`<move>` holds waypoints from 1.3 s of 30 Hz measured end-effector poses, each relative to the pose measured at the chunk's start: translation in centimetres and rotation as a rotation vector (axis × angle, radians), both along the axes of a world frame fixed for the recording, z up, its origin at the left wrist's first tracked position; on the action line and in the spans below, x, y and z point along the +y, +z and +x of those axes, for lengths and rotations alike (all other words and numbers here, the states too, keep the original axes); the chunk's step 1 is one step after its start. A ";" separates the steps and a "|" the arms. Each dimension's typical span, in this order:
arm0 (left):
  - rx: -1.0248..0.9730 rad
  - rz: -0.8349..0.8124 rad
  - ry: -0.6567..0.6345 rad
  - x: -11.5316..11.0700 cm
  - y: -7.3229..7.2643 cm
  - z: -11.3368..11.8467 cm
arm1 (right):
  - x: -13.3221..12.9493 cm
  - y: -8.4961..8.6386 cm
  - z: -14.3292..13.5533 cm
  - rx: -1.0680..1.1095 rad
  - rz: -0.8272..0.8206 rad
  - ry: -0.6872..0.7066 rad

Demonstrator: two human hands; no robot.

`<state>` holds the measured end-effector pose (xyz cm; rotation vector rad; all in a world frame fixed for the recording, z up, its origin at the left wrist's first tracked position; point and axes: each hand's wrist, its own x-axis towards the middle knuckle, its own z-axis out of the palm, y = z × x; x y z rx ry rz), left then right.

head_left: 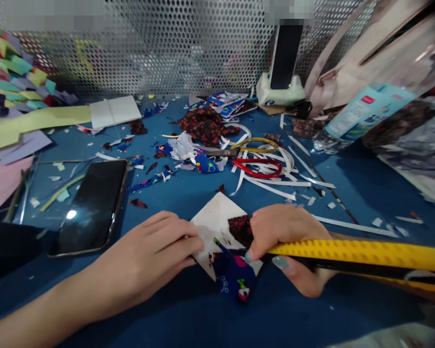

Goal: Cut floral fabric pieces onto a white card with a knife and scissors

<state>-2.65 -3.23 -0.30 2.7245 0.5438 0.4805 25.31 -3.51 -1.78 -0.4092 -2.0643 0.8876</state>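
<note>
My left hand [137,266] comes in from the lower left, its fingers pressed together on the left edge of a white square card [212,220]. Dark red-and-black fabric [240,229] and blue patterned fabric [235,278] lie over the card's right and lower parts. At the right, my right hand [290,241] is closed around a long yellow-and-black tool [351,253]. Its thumb and a finger are at the card's right side, by the blue fabric. The tool's working end is hidden by the fingers and fabric.
A black phone [90,208] lies left. Behind the card are red-and-yellow-handled scissors [257,168], white paper strips [282,193] and fabric scraps [205,124]. A plastic bottle [369,113] leans at right; another phone [285,55] stands before the perforated metal panel [159,48]. Folded colored papers [18,77] are far left.
</note>
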 end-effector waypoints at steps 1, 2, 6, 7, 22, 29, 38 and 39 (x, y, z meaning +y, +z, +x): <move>-0.009 -0.001 -0.003 0.0 0.0 0.0 | 0.0 0.0 0.0 -0.003 -0.006 -0.005; -0.013 -0.005 -0.003 0.0 -0.1 0.0 | 0.0 0.0 0.0 -0.012 -0.011 -0.005; 0.014 -0.045 0.021 0.0 -0.3 0.1 | 0.0 -0.1 -0.1 -0.036 -0.045 -0.002; 0.014 -0.047 0.024 0.1 -0.4 0.1 | 0.0 -0.2 -0.2 -0.033 -0.046 0.004; 0.055 0.178 -0.043 0.3 -0.2 -0.2 | 1.0 -0.3 1.1 0.138 -0.258 -0.151; -0.021 0.369 -0.087 -0.3 1.3 -0.9 | 2.3 -0.1 0.5 0.207 -0.329 -0.343; -0.181 0.589 0.018 -0.2 1.4 -1.6 | 2.7 -1.1 0.7 0.104 -0.423 -0.215; -0.208 0.566 0.039 -0.2 1.5 -1.6 | 2.7 -1.0 0.7 0.100 -0.422 -0.219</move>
